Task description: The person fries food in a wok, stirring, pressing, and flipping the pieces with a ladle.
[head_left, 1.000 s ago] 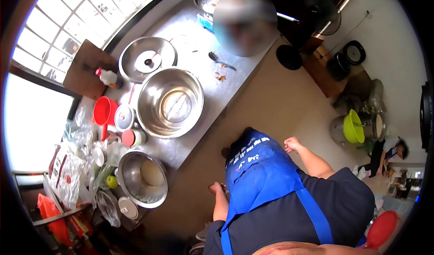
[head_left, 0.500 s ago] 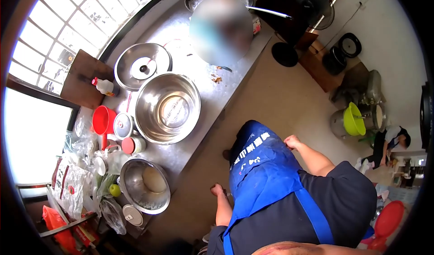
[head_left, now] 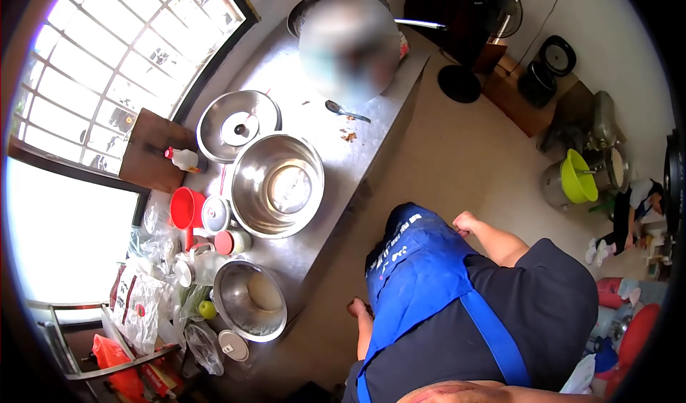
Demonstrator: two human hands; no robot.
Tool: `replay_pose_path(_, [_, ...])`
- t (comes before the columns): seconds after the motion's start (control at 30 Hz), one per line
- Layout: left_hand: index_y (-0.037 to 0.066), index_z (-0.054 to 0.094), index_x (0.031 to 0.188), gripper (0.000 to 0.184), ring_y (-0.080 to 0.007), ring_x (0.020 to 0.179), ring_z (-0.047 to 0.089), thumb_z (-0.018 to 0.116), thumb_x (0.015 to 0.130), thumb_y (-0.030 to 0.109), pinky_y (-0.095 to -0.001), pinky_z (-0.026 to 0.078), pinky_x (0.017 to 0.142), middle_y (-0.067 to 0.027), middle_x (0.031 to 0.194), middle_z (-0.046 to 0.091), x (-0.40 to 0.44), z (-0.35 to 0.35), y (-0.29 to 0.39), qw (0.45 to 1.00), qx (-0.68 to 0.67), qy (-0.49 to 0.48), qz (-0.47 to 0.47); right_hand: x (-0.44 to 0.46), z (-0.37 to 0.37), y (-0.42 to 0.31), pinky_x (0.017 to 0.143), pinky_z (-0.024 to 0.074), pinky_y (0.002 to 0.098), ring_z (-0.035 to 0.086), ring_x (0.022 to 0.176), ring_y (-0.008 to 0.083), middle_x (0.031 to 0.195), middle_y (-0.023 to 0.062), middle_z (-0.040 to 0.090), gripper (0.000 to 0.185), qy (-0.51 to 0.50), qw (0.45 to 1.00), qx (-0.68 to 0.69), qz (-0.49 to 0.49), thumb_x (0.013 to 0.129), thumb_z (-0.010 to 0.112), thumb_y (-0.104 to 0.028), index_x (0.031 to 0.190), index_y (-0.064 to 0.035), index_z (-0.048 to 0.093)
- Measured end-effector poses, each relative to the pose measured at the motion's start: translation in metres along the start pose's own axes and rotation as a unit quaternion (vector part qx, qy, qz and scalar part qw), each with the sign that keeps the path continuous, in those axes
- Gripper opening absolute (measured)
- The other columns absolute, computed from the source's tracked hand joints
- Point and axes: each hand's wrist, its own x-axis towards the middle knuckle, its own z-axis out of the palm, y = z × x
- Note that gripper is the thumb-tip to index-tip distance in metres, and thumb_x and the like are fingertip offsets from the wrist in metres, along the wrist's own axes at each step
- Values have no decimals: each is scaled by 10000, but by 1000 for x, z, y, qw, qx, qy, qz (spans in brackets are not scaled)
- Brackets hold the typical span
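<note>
The right hand (head_left: 465,223) hovers by the apron (head_left: 421,260), fingers curled in; the left hand (head_left: 357,307) I can't tell. The basin (head_left: 277,185) sits near the worktop's (head_left: 339,160) edge, probably for reach.

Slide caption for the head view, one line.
Left hand and right hand beside a blue apron, clear of a metal counter bearing metal bowls and a red dipper.

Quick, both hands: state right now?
Left hand: can't tell if open or closed; no object visible in it.
Right hand: curled closed, no object visible in it.
</note>
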Motion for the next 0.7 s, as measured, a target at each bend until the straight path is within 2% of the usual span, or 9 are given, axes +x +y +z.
replay_pose_path(0.2, [-157,658,990,414,-287,948,635,633,832,225,-380,482,872,-217,1024,694,26,16,-37,998,60,-13,23,9,-11,-24,515,575,337,691,633,202,798,93,689,137,-8,998,57,-20,940,593,-153,967,-62,693])
replay_pose_path(0.37, [-160,658,986,416,-270,962,631,680,820,220,-376,483,858,-187,1013,696,25,26,-49,996,67,-64,0,-4,-23,-23,523,576,327,679,619,194,809,103,691,145,10,998,37,-42,941,584,-120,1010,-46,688])
replay_pose_path(0.43, [-150,664,937,355,-264,854,642,700,816,182,-396,506,786,-176,939,690,-6,24,-20,994,57,-88,-36,-13,-27,-29,543,577,324,688,656,188,821,91,686,157,16,998,28,-49,960,571,-138,1024,-53,687])
replay_pose_path(0.47, [-150,664,937,355,-264,854,642,700,816,182,-396,506,786,-176,939,690,-4,26,-21,994,56,-91,-38,-18,-30,-31,539,574,322,681,645,181,811,94,684,161,25,994,74,-75,961,563,-124,1027,-43,685])
replay_pose_path(0.53, [-105,673,852,257,-233,690,623,697,822,149,-414,497,633,-146,797,662,11,32,-32,992,11,-112,-59,-29,-43,-47,519,558,310,664,624,165,788,94,680,169,48,979,147,-136,961,543,-99,1024,-27,682])
replay_pose_path(0.57, [-105,673,852,257,-233,690,623,697,822,149,-414,497,633,-146,797,662,20,35,-36,992,7,-115,-61,-31,-56,-64,504,544,301,654,614,156,775,90,677,174,61,968,174,-171,962,531,-88,1018,-21,681])
replay_pose_path(0.63, [-51,666,788,179,-191,529,550,691,825,123,-389,428,489,-93,645,588,33,38,-41,988,-15,-138,-67,-34,-94,-116,479,501,277,620,580,138,759,77,671,180,93,927,237,-276,965,522,-94,1026,-17,673])
replay_pose_path(0.67, [-23,664,774,174,-178,464,494,676,838,139,-371,359,433,-55,559,513,37,47,-46,992,-48,-108,-46,-55,-117,-155,486,471,261,593,571,124,751,61,666,173,118,895,280,-326,975,532,-113,1040,-22,664])
replay_pose_path(0.7, [-23,664,774,174,-178,464,494,676,838,139,-371,359,433,-55,559,513,37,49,-43,992,-49,-109,-46,-76,-142,-193,517,474,255,584,580,113,742,55,662,180,129,861,327,-369,985,553,-154,1058,-28,659])
